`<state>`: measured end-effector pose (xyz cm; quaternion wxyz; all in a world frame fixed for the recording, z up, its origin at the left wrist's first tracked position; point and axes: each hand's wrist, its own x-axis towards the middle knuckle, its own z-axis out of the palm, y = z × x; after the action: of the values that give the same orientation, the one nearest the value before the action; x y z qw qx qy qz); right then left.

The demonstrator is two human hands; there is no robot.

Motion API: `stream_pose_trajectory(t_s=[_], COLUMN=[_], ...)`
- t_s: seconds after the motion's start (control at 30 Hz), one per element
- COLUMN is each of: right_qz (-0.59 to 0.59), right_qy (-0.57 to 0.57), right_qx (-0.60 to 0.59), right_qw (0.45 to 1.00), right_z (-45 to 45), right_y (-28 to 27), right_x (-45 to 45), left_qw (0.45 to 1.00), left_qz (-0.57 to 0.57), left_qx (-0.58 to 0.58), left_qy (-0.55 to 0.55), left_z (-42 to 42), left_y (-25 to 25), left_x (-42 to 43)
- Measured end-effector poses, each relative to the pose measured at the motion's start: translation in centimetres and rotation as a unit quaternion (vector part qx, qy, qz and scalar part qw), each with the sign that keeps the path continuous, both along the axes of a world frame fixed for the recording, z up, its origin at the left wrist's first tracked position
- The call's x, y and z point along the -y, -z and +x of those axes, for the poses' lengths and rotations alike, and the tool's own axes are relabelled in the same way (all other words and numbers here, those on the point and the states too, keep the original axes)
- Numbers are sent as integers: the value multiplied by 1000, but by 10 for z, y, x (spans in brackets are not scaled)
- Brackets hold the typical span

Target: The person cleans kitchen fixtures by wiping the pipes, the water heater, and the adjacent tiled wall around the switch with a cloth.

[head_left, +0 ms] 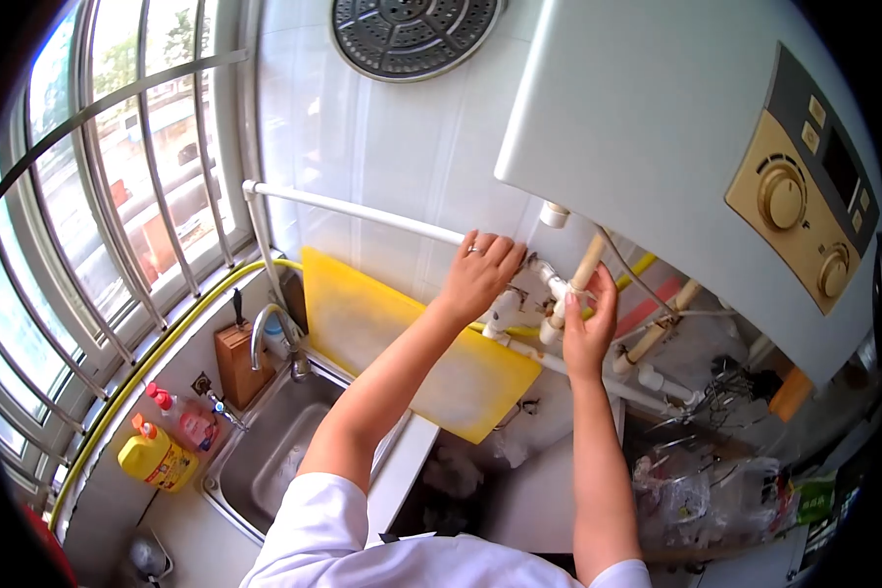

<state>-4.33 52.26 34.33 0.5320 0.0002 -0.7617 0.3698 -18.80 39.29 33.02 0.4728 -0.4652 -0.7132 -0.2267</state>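
Observation:
My left hand [482, 274] rests at the right end of the white horizontal pipe [363, 211], fingers curled over it, with a ring on one finger. To its right, my right hand [590, 323] has its fingers bent around a white pipe fitting [562, 304] on the beige vertical pipe [588, 260]. Both hands are below the white water heater [647, 108]. Beneath my left forearm a yellow board [363, 314] leans against the wall.
A metal sink [284, 456] with a curved faucet [257, 338] lies at the left. Beside it are a knife block [240, 367], a yellow bottle [157, 461] and a pink bottle [188, 419]. Plastic bags [745, 490] and a wire rack [725, 392] are at the right.

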Motion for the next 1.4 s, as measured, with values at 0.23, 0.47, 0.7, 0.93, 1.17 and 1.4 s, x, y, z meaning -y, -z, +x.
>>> stream_pose_trajectory(t_s=[0.23, 0.47, 0.7, 0.93, 1.17, 1.4], right_qz=[347, 403, 394, 404, 401, 384], right_qy=[92, 60, 119, 116, 116, 93], right_qx=[-109, 113, 156, 128, 126, 129], right_qw=[927, 906, 898, 899, 900, 909], right_z=[19, -23, -51, -55, -54, -52], right_y=[-3, -7, 11, 10, 9, 10], right_x=[29, 54, 48, 46, 50, 48], left_qw=[997, 979, 911, 847, 943, 963], left_qz=[-26, 97, 65, 43, 50, 90], left_qx=[-31, -11, 46, 217, 98, 60], left_qy=[-67, -179, -406, -484, -314, -248], left_z=[-21, -62, -175, -204, -133, -57], left_y=[2, 17, 20, -6, 6, 7], left_x=[34, 73, 213, 259, 176, 79])
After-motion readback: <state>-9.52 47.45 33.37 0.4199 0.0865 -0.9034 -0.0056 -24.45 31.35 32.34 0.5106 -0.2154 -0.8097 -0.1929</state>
